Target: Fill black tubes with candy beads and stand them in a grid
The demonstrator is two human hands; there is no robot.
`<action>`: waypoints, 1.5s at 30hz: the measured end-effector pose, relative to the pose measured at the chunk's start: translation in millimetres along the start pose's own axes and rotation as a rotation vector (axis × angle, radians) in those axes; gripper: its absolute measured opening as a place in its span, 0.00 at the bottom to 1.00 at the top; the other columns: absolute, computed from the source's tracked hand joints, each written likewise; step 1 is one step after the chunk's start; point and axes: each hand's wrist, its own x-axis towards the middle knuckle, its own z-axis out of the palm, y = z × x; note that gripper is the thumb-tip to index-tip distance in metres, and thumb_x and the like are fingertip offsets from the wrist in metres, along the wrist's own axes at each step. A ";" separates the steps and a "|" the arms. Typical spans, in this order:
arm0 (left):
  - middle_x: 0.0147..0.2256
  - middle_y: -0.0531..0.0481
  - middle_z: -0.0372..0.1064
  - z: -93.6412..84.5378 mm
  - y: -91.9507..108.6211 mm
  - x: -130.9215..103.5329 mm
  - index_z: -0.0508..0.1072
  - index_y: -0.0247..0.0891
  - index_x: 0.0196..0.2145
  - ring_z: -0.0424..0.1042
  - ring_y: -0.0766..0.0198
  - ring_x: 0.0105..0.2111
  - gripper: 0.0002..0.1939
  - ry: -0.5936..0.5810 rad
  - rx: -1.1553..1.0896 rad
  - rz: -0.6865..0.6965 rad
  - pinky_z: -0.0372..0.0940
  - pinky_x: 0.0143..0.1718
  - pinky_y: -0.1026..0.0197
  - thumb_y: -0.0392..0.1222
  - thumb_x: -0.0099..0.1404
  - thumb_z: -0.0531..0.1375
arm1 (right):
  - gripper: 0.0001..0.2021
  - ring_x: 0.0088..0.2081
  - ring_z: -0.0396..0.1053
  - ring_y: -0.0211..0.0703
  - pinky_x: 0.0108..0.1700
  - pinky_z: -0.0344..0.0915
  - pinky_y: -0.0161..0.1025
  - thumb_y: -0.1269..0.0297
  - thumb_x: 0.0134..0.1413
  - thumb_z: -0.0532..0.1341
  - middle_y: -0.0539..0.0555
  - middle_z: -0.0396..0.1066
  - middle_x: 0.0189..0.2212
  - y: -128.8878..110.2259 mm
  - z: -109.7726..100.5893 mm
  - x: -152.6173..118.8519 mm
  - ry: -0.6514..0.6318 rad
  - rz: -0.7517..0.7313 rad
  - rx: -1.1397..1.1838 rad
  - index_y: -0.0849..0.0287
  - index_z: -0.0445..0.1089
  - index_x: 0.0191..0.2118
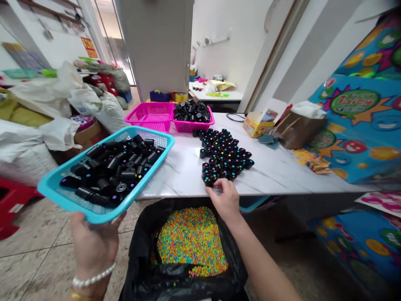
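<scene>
My left hand (94,240) grips the near end of a turquoise plastic basket (59,200), which is tilted at the table's left edge. Inside it lie many loose black cylinders (115,161), some with a coloured dot on the end. My right hand (226,198) is at the table's front edge with thumb and forefinger closed together; what is between them is hard to make out. Just beyond those fingers, black cylinders (224,154) stand packed upright in a cluster, dots facing up.
Below the table edge, a black bag (140,246) holds many small coloured balls (192,238). Two pink baskets (138,122) are at the back, one with black cylinders. A yellow box (255,125) and brown bag (297,125) stand right on the white table (181,175).
</scene>
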 end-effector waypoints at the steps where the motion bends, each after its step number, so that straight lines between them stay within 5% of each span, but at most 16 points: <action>1: 0.45 0.53 0.72 -6.7 -12.3 -7.7 0.74 0.50 0.38 0.67 0.48 0.51 0.17 -0.001 -0.058 -0.081 0.66 0.46 0.45 0.60 0.61 0.55 | 0.09 0.35 0.63 0.44 0.40 0.61 0.41 0.63 0.52 0.66 0.50 0.68 0.28 2.0 4.4 1.3 -0.005 -0.026 -0.032 0.57 0.64 0.29; 3: 0.42 0.51 0.72 -22.9 -41.3 -28.2 0.74 0.49 0.39 0.67 0.50 0.50 0.21 -0.002 -0.044 -0.121 0.62 0.51 0.47 0.65 0.62 0.52 | 0.11 0.35 0.62 0.45 0.41 0.60 0.42 0.62 0.55 0.64 0.51 0.67 0.26 4.5 9.6 2.3 -0.018 -0.069 -0.076 0.57 0.64 0.26; 7: 0.47 0.45 0.72 -37.3 -84.1 -73.4 0.75 0.46 0.47 0.69 0.48 0.49 0.18 -0.275 0.248 -0.071 0.59 0.54 0.46 0.55 0.61 0.61 | 0.10 0.36 0.61 0.45 0.43 0.59 0.42 0.62 0.58 0.62 0.52 0.68 0.28 3.1 9.4 2.2 -0.040 -0.094 -0.085 0.57 0.66 0.27; 9: 0.52 0.45 0.69 -21.5 -89.1 -82.1 0.74 0.47 0.49 0.66 0.49 0.53 0.16 -0.701 0.565 0.236 0.60 0.55 0.47 0.48 0.64 0.61 | 0.09 0.37 0.62 0.46 0.44 0.60 0.42 0.63 0.59 0.61 0.53 0.69 0.30 0.1 6.9 1.5 -0.061 -0.099 -0.068 0.57 0.68 0.28; 11: 0.60 0.41 0.60 10.5 -87.8 -76.7 0.61 0.41 0.62 0.58 0.52 0.60 0.29 -0.860 0.810 0.540 0.56 0.59 0.49 0.49 0.66 0.58 | 0.08 0.38 0.63 0.46 0.44 0.60 0.43 0.64 0.60 0.59 0.54 0.69 0.32 -1.8 3.3 -1.3 -0.084 -0.103 -0.036 0.57 0.68 0.29; 12: 0.64 0.35 0.52 30.4 -86.5 -70.2 0.50 0.31 0.66 0.50 0.52 0.63 0.38 -0.896 0.979 0.636 0.52 0.61 0.49 0.53 0.66 0.57 | 0.07 0.39 0.63 0.46 0.44 0.61 0.43 0.64 0.61 0.58 0.54 0.69 0.32 -1.2 1.0 -3.6 -0.082 -0.098 -0.019 0.57 0.68 0.30; 14: 0.66 0.26 0.40 72.0 -84.5 -54.3 0.40 0.16 0.65 0.37 0.44 0.66 0.55 -0.908 1.296 0.726 0.46 0.63 0.45 0.64 0.60 0.57 | 0.06 0.39 0.65 0.47 0.45 0.62 0.44 0.63 0.61 0.58 0.55 0.70 0.33 4.6 -4.3 -9.7 -0.027 -0.076 -0.013 0.57 0.68 0.33; 16: 0.65 0.22 0.40 109.0 -84.9 -40.2 0.43 0.12 0.64 0.37 0.36 0.65 0.59 -0.930 1.395 0.758 0.40 0.63 0.40 0.70 0.57 0.54 | 0.07 0.41 0.66 0.50 0.47 0.63 0.47 0.60 0.59 0.59 0.57 0.71 0.35 17.3 -10.1 -15.7 0.066 -0.045 -0.069 0.58 0.68 0.38; 21: 0.62 0.13 0.39 162.2 -103.8 -21.1 0.45 0.06 0.61 0.38 0.28 0.64 0.71 -0.934 1.513 0.765 0.31 0.62 0.38 0.80 0.46 0.53 | 0.33 0.51 0.66 0.60 0.54 0.62 0.56 0.45 0.55 0.60 0.67 0.69 0.49 56.5 -20.6 -18.9 0.160 0.046 -0.234 0.66 0.59 0.58; 27: 0.64 0.15 0.34 185.1 -135.0 -3.9 0.41 0.07 0.62 0.32 0.29 0.65 0.77 -0.899 1.563 0.728 0.29 0.61 0.36 0.86 0.39 0.44 | 0.41 0.57 0.64 0.63 0.59 0.56 0.61 0.40 0.60 0.50 0.73 0.64 0.57 62.1 -8.7 -10.2 0.024 0.014 -0.325 0.71 0.47 0.66; 34: 0.65 0.20 0.36 204.9 -141.2 16.0 0.41 0.11 0.64 0.35 0.33 0.65 0.78 -0.907 1.556 0.718 0.32 0.61 0.34 0.87 0.37 0.44 | 0.54 0.59 0.60 0.70 0.59 0.55 0.62 0.34 0.55 0.51 0.85 0.58 0.57 47.0 12.3 2.7 -0.022 0.151 -0.381 0.84 0.37 0.66; 38: 0.66 0.21 0.36 215.7 -142.9 24.3 0.42 0.12 0.64 0.35 0.33 0.65 0.76 -0.892 1.558 0.697 0.32 0.60 0.32 0.86 0.38 0.46 | 0.52 0.61 0.58 0.70 0.61 0.52 0.61 0.38 0.56 0.54 0.87 0.56 0.58 43.6 16.5 11.0 -0.061 0.190 -0.400 0.88 0.40 0.64; 45: 0.66 0.25 0.36 217.6 -140.7 35.1 0.40 0.15 0.65 0.36 0.35 0.65 0.73 -0.939 1.510 0.678 0.31 0.61 0.33 0.82 0.42 0.51 | 0.45 0.62 0.58 0.64 0.63 0.51 0.60 0.44 0.57 0.56 0.80 0.58 0.59 42.3 6.4 1.9 -0.066 0.235 -0.333 0.80 0.45 0.65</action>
